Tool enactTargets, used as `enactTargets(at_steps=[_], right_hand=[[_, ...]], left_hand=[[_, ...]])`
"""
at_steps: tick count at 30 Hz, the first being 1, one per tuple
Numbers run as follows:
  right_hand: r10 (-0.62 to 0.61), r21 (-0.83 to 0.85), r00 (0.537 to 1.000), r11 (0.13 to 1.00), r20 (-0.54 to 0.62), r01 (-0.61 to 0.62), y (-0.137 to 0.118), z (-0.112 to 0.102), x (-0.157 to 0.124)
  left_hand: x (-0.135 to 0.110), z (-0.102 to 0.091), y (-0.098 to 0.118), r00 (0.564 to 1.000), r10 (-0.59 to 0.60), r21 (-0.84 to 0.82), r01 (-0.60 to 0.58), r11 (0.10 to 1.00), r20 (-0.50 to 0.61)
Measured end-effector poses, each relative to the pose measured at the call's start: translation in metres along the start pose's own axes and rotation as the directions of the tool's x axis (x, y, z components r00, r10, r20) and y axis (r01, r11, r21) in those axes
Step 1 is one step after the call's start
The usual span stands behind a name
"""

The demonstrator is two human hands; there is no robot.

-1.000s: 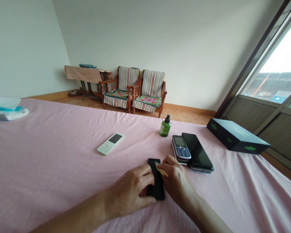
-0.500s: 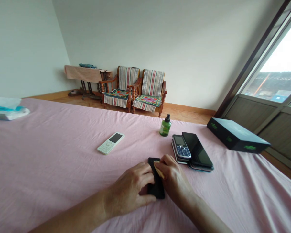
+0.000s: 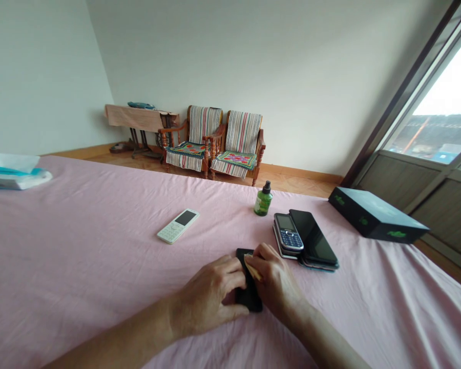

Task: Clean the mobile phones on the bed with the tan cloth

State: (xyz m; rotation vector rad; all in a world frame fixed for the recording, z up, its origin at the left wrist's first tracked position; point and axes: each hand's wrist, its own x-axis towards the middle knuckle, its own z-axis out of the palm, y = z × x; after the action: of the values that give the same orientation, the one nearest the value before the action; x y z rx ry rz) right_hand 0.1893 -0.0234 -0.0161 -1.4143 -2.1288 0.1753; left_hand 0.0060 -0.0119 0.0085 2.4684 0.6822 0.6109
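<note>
A black phone [image 3: 249, 300] lies flat on the pink sheet, partly covered by my hands. My left hand [image 3: 211, 292] grips it from the left, with curled fingers on its surface and the thumb at its near edge. In my right hand [image 3: 272, 279] a small yellowish cloth [image 3: 253, 268] is pinched and pressed onto the phone's upper part. Beyond my left hand lies a white keypad phone [image 3: 179, 226]. Past my right hand a dark keypad phone [image 3: 288, 233] sits on top of a stack, beside a large black smartphone [image 3: 313, 238] that also tops a stack.
A green bottle [image 3: 263, 202] with a black cap stands behind the stacks. At the right is a black box [image 3: 376, 215]; at the far left, a tissue pack [image 3: 17, 177]. Two wooden chairs [image 3: 236, 146] and a cloth-covered table [image 3: 136, 119] stand by the wall.
The whole view has shifted very slightly. Both hands keep their places on the black phone, and the cloth stays pressed near its top.
</note>
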Motion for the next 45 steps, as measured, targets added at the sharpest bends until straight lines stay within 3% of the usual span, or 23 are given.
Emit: enactTargets(at_steps=[7,15,24,34,40,45], right_hand=[[-0.023,-0.13,1.0,0.991,-0.004,0.023,0.001,0.001,0.015],[-0.067,-0.039,0.998,0.997,0.021,0.068,-0.006,0.004,-0.002],[-0.04,-0.093,0.999,0.995,-0.005,0.039,-0.002,0.008,0.02],[-0.1,0.062,0.994,0.993,0.051,0.097,-0.011,0.0,-0.01],[-0.132,0.069,0.991,0.989,0.03,0.129,-0.019,-0.002,-0.029],[-0.165,0.104,0.985,0.982,0.046,0.16,-0.021,-0.006,-0.037]], left_hand=[[-0.001,0.003,-0.004,1.0,-0.019,0.003,0.019,1.0,-0.008],[0.001,-0.001,0.001,1.0,0.002,-0.05,-0.001,0.999,0.024],[-0.001,0.002,-0.002,0.999,-0.045,-0.004,0.045,0.999,0.023],[0.001,0.001,-0.003,0.971,-0.228,0.045,0.232,0.972,-0.078],[0.002,0.004,-0.022,0.981,-0.178,0.044,0.182,0.982,-0.07],[0.002,0.007,-0.03,0.979,-0.203,0.06,0.204,0.977,-0.024]])
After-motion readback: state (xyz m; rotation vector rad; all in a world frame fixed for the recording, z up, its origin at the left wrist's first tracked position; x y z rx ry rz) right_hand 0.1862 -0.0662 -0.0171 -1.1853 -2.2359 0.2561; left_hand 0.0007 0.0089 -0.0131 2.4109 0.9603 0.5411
